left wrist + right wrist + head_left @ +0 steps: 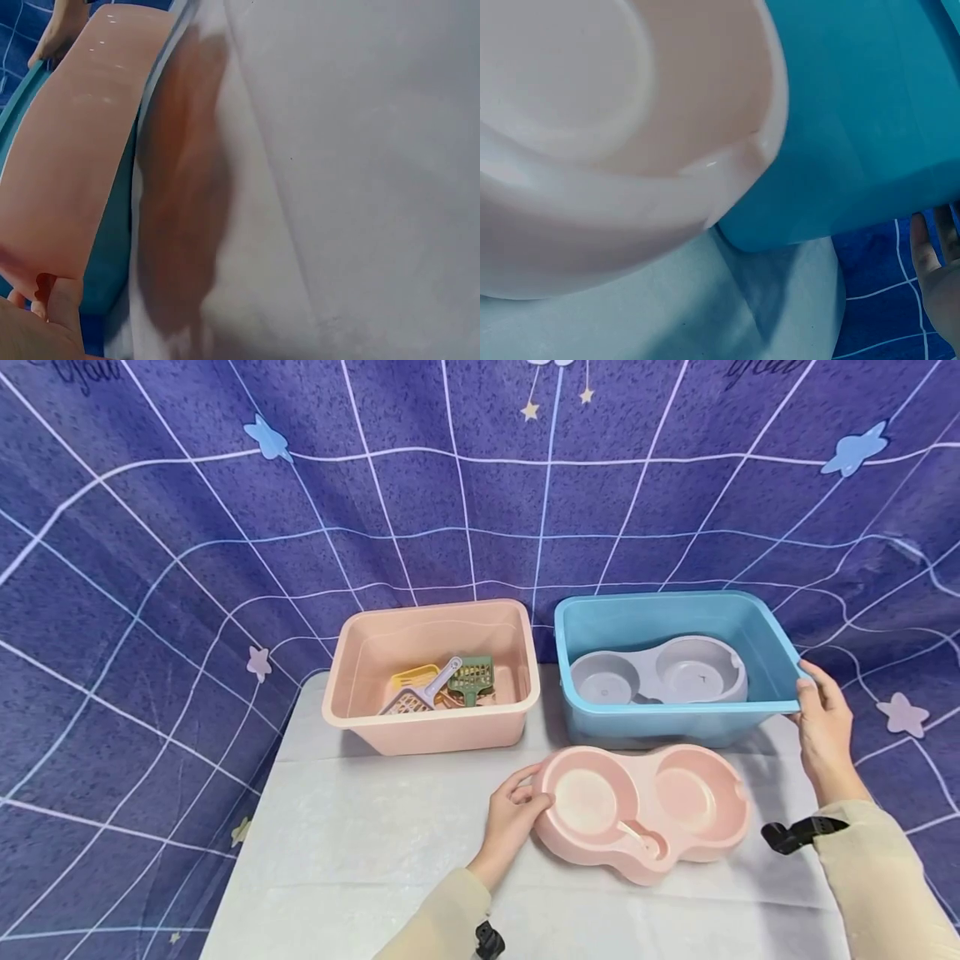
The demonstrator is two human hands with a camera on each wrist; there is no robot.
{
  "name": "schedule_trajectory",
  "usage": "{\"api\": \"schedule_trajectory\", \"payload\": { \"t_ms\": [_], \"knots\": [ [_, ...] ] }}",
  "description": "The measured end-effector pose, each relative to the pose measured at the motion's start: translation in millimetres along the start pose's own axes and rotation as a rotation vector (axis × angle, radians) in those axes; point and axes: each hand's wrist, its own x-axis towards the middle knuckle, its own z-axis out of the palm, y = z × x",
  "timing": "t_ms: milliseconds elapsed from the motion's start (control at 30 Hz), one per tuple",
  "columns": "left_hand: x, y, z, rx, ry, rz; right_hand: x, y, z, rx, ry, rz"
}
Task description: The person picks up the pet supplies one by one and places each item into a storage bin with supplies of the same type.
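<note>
A pink double pet bowl (645,806) is held at its left end by my left hand (513,814), thumb on the rim. It hangs over the white table in front of the blue litter tray (675,727), its shadow below it in the left wrist view. My right hand (823,727) grips the tray's front right corner at the rim. Inside that tray lies a grey double pet bowl (637,672). In the right wrist view the pink bowl (630,210) covers part of the tray (855,120), and the fingers (924,244) are by its side.
To the left stands a pink litter tray (435,731) holding several litter scoops, among them a green scoop (472,677), a grey scoop (427,693) and a yellow one. A blue patterned curtain (450,493) hangs behind the white table (337,843) and along its left side.
</note>
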Motion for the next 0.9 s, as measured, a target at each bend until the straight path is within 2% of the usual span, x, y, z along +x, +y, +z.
{"api": "schedule_trajectory", "payload": {
  "t_ms": [233,467,667,900],
  "knots": [
    [-3.6,9.9,-1.9,-0.012,-0.013,0.024,-1.7,1,-1,-0.017,-0.005,-0.005],
    [-6.3,20.9,-5.2,0.015,-0.014,0.056,-1.9,0,-1,-0.003,-0.037,-0.024],
    [-8.2,28.3,-10.2,0.031,-0.015,0.055,-1.1,0,-2,0.031,-0.065,-0.015],
    [-8.9,36.4,-15.0,0.01,-0.016,0.055,-0.3,2,-2,0.036,-0.046,-0.009]
  ]
}}
